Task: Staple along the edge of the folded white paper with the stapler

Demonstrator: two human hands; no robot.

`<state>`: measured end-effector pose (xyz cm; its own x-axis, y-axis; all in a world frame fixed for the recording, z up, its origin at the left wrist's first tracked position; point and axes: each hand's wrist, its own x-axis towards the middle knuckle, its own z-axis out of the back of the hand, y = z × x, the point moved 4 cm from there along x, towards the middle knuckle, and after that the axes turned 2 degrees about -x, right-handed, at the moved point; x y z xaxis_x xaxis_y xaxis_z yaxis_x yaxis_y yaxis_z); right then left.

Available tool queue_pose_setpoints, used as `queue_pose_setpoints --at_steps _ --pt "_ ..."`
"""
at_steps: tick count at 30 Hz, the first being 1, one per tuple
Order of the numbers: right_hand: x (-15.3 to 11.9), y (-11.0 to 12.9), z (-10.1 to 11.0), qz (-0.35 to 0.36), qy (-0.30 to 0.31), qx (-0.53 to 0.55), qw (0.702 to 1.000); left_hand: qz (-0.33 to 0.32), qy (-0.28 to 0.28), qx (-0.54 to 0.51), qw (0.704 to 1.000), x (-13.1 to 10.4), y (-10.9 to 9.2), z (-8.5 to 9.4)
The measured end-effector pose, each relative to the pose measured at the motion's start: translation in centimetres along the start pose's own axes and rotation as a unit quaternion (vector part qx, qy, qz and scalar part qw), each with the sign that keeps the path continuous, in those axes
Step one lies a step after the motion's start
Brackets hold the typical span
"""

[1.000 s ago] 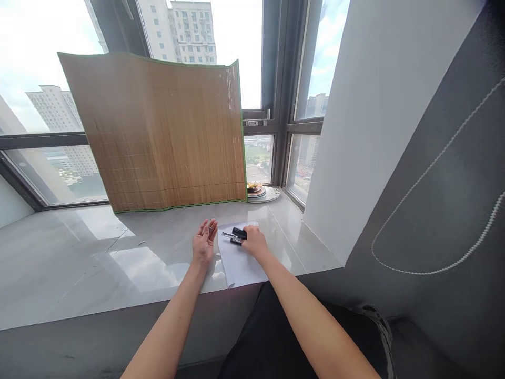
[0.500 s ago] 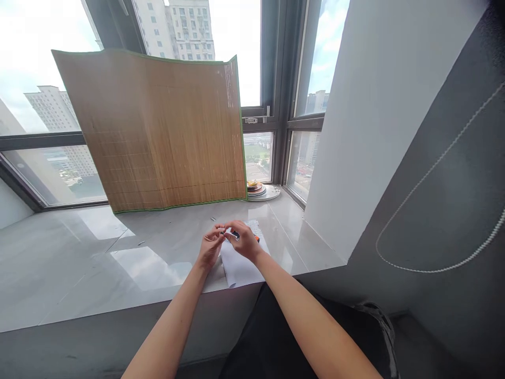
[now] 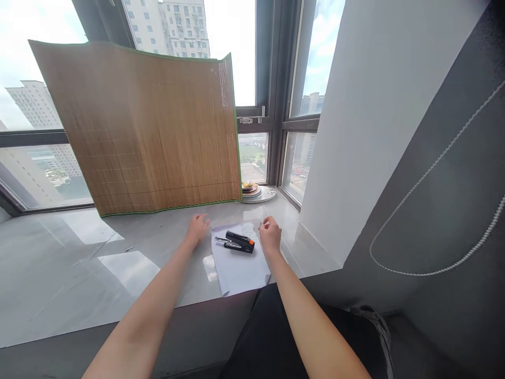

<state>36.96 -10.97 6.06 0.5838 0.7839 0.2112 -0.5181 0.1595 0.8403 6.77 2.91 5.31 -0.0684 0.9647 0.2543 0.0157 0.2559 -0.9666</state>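
A black stapler [image 3: 240, 242] with an orange part lies opened up on white paper sheets [image 3: 240, 271] on the glossy sill. Left of the paper, my left hand [image 3: 197, 229] is over the sill with its fingers apart and nothing visible in them. At the paper's right edge, my right hand [image 3: 270, 234] is closed in a pinch; a tiny thing seems to stick out at its fingertips, too small to name.
A bamboo mat [image 3: 158, 131] leans against the window behind the hands. Stacked plates [image 3: 258, 195] stand by the window corner. A small item [image 3: 129, 249] lies on the sill at left. A bead chain [image 3: 430, 181] hangs at right.
My hands were together over the paper and have moved apart, left and right. The stapler and paper, mostly covered before, now show. The camera view has shifted slightly.
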Motion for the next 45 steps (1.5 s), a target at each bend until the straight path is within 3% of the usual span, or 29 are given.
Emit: queue_pose_setpoints --at_steps 5,10,13,17,21,25,30,33,35,37,39,42,45 --pt "2.6 -3.5 0.5 0.023 0.028 -0.126 0.991 -0.001 0.015 0.124 0.992 0.7 2.3 0.2" --pt "6.1 -3.7 -0.7 0.081 0.056 -0.199 0.975 -0.031 -0.009 0.135 0.990 -1.9 2.8 1.3" --pt "8.1 -3.7 -1.8 0.083 0.058 -0.207 0.973 -0.058 -0.038 0.188 0.980 -4.3 2.5 2.7" --pt "9.6 -4.0 -3.4 0.099 0.065 -0.206 0.971 -0.092 -0.022 0.270 0.958 -7.1 2.1 3.6" --pt "10.6 -4.3 -4.4 0.094 0.063 -0.191 0.975 -0.093 -0.014 0.266 0.960 -7.9 1.6 3.6" --pt "11.1 -4.4 -3.6 0.059 0.048 -0.155 0.985 -0.112 0.010 0.253 0.961 -7.9 0.9 2.8" --pt "9.2 -3.6 -1.3 -0.006 0.007 -0.109 0.994 -0.133 0.041 0.226 0.964 -8.1 0.4 2.4" --pt "6.2 -0.9 -1.0 0.001 0.017 -0.079 0.997 -0.150 0.061 0.257 0.953 -8.1 0.3 2.6" --pt "3.4 2.1 -1.7 0.072 0.064 -0.045 0.994 -0.157 0.053 0.306 0.937 -7.9 0.3 2.9" --pt "0.1 5.5 -2.7 0.226 0.138 0.002 0.964 -0.165 0.041 0.351 0.921 -7.7 0.1 3.2" --pt "-2.5 7.4 -3.1 0.314 0.139 0.025 0.939 -0.175 0.040 0.372 0.911 -7.8 -0.1 3.3" --pt "-4.5 7.6 -3.3 0.397 0.169 0.011 0.902 -0.184 0.041 0.355 0.916 -8.2 -0.6 2.7" --pt "-4.2 5.3 -3.4 0.424 0.201 -0.057 0.881 -0.176 0.009 0.307 0.935 -8.6 -0.9 1.6"
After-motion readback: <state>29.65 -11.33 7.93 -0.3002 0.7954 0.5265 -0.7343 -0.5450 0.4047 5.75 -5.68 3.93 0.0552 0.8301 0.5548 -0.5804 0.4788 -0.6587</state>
